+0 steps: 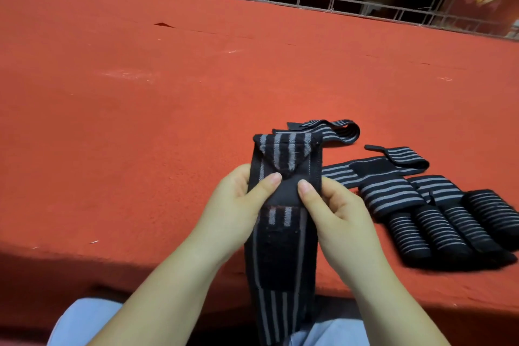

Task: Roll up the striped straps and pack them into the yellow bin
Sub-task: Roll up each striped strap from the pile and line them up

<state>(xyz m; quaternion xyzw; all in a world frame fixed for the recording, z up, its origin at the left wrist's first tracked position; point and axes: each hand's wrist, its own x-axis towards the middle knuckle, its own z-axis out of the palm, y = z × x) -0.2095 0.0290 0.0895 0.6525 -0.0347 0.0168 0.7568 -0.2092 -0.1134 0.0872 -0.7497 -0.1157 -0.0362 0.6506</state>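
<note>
Clearly the rolling step is just starting on one striped strap (283, 222), held up in front of the person above the near edge of the red-covered bench (168, 121). The left hand (241, 199) and right hand (331, 211) each pinch it, thumbs pressing on the black fastening patch, fingers curled behind the band. Its top end is folded over into a point; the long tail hangs down toward the lap, past the bench's near edge.

Toward the near right corner of the bench lie four finished rolls (455, 227) side by side, touching. Just behind them several loose straps (390, 177) lie flat and overlapping, with another looped one farther back. By my reading, roughly half the straps are rolled.

No yellow bin is in view, so packing seems not yet begun, though I cannot tell where the bin stands.

Next, the folded top probably needs turning down tightly on itself, both thumbs feeding the band evenly so the edges stay aligned, with the fastening patch kept for closing the roll.
</note>
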